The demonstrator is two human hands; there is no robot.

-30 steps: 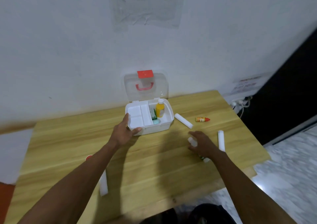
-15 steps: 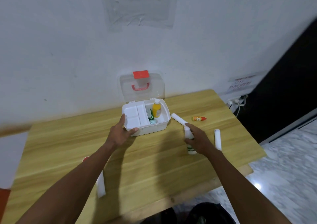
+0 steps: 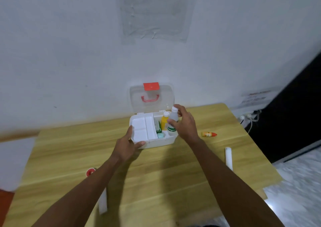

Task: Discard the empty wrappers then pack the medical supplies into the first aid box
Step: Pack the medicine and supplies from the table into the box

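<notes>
The white first aid box (image 3: 157, 143) stands open at the back of the wooden table (image 3: 156, 178), its clear lid (image 3: 151, 97) upright with a red handle. Inside are a white tray insert, a yellow bottle (image 3: 164, 120) and green packets (image 3: 158, 128). My right hand (image 3: 185, 124) is shut on a white bottle with a green label (image 3: 172, 118), held upright over the box's right compartment. My left hand (image 3: 126, 144) grips the box's front left corner.
A small orange bottle with a red cap (image 3: 209, 134) lies right of the box. One white roll (image 3: 229, 158) lies near the right edge and another (image 3: 102, 202) under my left forearm. A red and white round item (image 3: 90, 172) sits at the left. Cables (image 3: 250, 117) hang behind.
My right hand picked the white bottle up from the table and carried it left and back to the box. A white roll right of the box is now hidden. My left hand stayed on the box.
</notes>
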